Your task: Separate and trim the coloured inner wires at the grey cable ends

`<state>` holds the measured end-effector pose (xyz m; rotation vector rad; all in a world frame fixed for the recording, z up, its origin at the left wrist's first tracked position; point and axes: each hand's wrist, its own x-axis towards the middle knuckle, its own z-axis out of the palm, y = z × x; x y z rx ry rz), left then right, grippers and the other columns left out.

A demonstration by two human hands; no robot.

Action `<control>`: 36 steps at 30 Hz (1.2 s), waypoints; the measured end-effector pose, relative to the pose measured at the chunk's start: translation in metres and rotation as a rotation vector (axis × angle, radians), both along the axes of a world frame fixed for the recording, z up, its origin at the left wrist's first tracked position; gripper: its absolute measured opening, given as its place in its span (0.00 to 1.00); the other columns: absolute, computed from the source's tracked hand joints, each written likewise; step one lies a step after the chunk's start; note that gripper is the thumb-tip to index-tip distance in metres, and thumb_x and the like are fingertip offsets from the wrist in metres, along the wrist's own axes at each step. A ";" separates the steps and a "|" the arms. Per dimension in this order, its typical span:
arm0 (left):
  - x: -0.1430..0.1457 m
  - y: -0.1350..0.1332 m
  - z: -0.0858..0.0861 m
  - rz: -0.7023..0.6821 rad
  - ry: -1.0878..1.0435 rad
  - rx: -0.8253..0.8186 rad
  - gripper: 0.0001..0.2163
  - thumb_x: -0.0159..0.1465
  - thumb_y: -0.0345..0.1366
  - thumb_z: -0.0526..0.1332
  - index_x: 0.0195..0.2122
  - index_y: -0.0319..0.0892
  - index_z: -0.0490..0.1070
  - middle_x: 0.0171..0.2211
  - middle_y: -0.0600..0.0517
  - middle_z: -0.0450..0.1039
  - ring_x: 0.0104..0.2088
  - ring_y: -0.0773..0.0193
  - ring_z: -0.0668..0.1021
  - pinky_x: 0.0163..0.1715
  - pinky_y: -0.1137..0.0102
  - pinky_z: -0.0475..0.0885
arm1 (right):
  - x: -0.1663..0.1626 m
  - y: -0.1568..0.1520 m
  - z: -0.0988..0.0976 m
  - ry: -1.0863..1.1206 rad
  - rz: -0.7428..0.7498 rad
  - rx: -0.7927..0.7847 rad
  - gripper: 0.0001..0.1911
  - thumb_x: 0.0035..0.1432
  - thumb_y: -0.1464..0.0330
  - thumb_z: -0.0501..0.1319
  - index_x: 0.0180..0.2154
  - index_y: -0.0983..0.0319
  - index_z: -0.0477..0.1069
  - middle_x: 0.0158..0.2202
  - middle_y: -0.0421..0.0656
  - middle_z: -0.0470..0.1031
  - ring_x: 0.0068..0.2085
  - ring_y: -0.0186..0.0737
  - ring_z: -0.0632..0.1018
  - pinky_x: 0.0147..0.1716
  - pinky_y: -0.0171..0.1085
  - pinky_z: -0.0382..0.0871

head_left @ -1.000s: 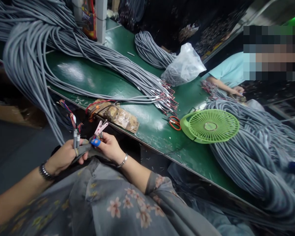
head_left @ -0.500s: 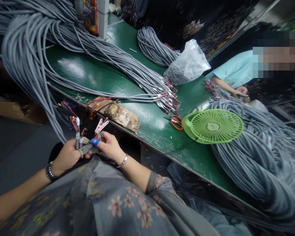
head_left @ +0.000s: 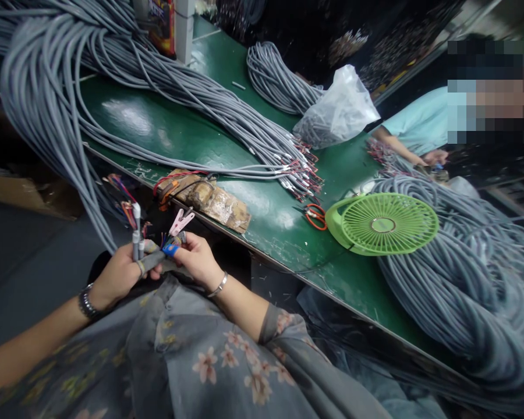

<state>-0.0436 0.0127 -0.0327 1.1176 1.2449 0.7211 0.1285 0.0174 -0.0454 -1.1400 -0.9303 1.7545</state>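
My left hand (head_left: 116, 276) is closed round several grey cable ends (head_left: 136, 241) whose stripped coloured wires stick up above my fingers. My right hand (head_left: 196, 259) is closed on a pink cutting tool (head_left: 180, 222), its blades pointing up, and its blue-taped thumb (head_left: 170, 250) pinches the end of one grey cable. Both hands meet over my lap, just below the front edge of the green table (head_left: 262, 215). The grey cables (head_left: 48, 122) run from my left hand up over the table edge to a big bundle at the far left.
A green fan (head_left: 382, 224) lies flat on the table beside orange scissors (head_left: 314, 215). A taped brown block (head_left: 207, 198) sits at the table edge. Stripped cable ends (head_left: 297, 171), a plastic bag (head_left: 338, 110) and a large cable heap (head_left: 463, 262) lie around. Another person's hand (head_left: 434, 157) works far right.
My hands have stayed together over my lap, shifting only slightly. The view has drifted a little, and the other person's hand moved somewhat to the right.
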 end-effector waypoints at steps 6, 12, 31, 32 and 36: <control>0.009 -0.001 0.006 0.313 -0.103 -0.060 0.12 0.42 0.44 0.74 0.19 0.44 0.75 0.17 0.50 0.76 0.18 0.64 0.75 0.19 0.71 0.69 | -0.005 -0.007 0.001 -0.008 -0.022 0.049 0.29 0.37 0.47 0.80 0.27 0.60 0.70 0.24 0.35 0.69 0.27 0.31 0.66 0.30 0.35 0.63; 0.009 -0.001 0.010 0.320 -0.108 -0.024 0.12 0.43 0.42 0.73 0.15 0.44 0.72 0.14 0.52 0.72 0.15 0.68 0.69 0.15 0.73 0.63 | 0.000 -0.007 -0.001 -0.045 0.027 0.028 0.31 0.37 0.44 0.79 0.27 0.59 0.70 0.22 0.33 0.68 0.26 0.31 0.67 0.29 0.35 0.66; 0.005 -0.006 0.004 0.161 -0.005 0.046 0.12 0.50 0.45 0.70 0.17 0.45 0.74 0.15 0.52 0.73 0.16 0.66 0.70 0.19 0.71 0.67 | -0.014 -0.001 -0.008 0.067 -0.078 -0.137 0.30 0.33 0.49 0.82 0.28 0.59 0.71 0.22 0.31 0.69 0.22 0.28 0.66 0.23 0.31 0.63; 0.004 -0.006 0.004 0.150 0.000 0.046 0.12 0.50 0.44 0.70 0.17 0.45 0.73 0.15 0.53 0.73 0.16 0.66 0.70 0.19 0.71 0.67 | -0.013 0.000 -0.007 0.059 -0.059 -0.133 0.31 0.32 0.49 0.83 0.29 0.59 0.71 0.22 0.31 0.70 0.22 0.28 0.67 0.23 0.31 0.63; 0.003 -0.005 0.004 0.104 0.026 0.053 0.11 0.50 0.43 0.69 0.16 0.45 0.73 0.14 0.52 0.72 0.16 0.65 0.69 0.19 0.70 0.67 | -0.011 0.002 -0.002 0.019 -0.030 -0.091 0.30 0.32 0.50 0.83 0.29 0.59 0.72 0.22 0.32 0.71 0.24 0.29 0.69 0.23 0.32 0.64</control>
